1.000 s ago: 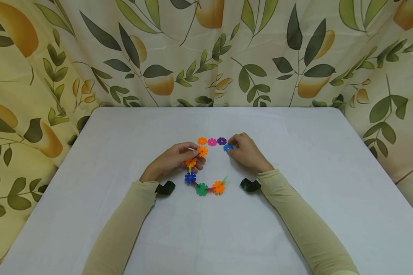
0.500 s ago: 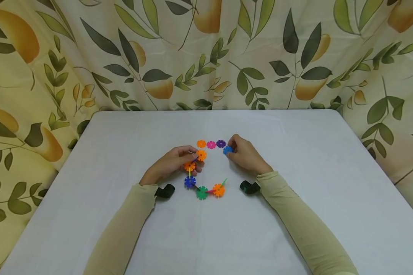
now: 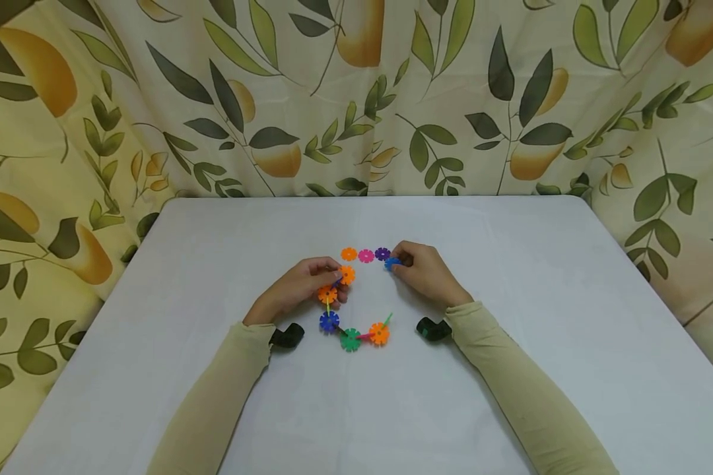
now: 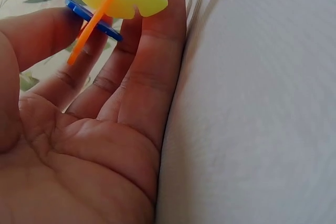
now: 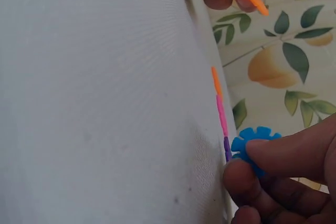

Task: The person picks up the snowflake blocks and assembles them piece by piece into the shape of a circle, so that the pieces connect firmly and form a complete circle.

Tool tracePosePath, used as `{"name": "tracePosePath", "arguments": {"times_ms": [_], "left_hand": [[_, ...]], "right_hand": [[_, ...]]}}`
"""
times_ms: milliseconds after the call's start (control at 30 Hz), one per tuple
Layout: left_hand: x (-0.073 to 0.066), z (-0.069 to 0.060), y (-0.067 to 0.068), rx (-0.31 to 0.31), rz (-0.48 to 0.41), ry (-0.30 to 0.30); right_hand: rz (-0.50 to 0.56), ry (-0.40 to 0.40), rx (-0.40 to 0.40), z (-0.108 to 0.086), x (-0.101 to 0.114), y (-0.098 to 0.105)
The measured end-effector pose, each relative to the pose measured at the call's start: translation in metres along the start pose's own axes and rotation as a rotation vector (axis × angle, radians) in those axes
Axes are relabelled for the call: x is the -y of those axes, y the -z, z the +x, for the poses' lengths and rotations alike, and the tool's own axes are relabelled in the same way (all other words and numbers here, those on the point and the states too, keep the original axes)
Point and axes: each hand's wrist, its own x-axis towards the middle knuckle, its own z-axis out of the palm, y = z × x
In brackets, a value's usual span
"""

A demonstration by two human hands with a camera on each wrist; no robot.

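Starting at the near side, note a beige left sleeve (image 3: 214, 396) and a beige right sleeve (image 3: 529, 382) over a white tabletop (image 3: 451, 409), with a black left wrist device (image 3: 288, 336) and a black right wrist device (image 3: 434, 329) beside the cuffs. Locate the chain (image 3: 329, 322) of notched flower discs mid-tabletop, bent into a curve open to the right; from its near end, read light green, orange, pink, green, dark, blue, yellow, orange, blue, orange. Observe the left hand (image 3: 297, 284) pinching the chain near its far end, thumb against an edge-on blue disc (image 4: 113, 32). Observe the right hand (image 3: 428, 270) pinching a light blue disc (image 3: 391, 264) between thumb and forefinger, just beside a purple disc (image 3: 383, 254); contact between the two discs not determinable. Farther left in the same row, find a pink disc (image 3: 366, 256), then a loose orange disc (image 3: 348, 254), both flat on the tabletop. Behind, see a curtain (image 3: 356, 99) printed with leaves and orange fruit.
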Motion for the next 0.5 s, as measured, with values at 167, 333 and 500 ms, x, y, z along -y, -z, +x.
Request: {"name": "tracePosePath", "arguments": {"times_ms": [167, 333, 500], "left_hand": [[0.002, 0.002, -0.001, -0.006, -0.017, -0.002], [0.002, 0.002, -0.001, -0.022, -0.016, 0.011], [0.002, 0.004, 0.000, -0.036, 0.000, 0.017]], "right_hand": [[0.059, -0.013, -0.002, -0.002, 0.005, -0.001], [0.110, -0.024, 0.012, -0.003, 0.012, -0.002], [0.124, 0.001, 0.017, -0.002, 0.016, -0.005]]}}
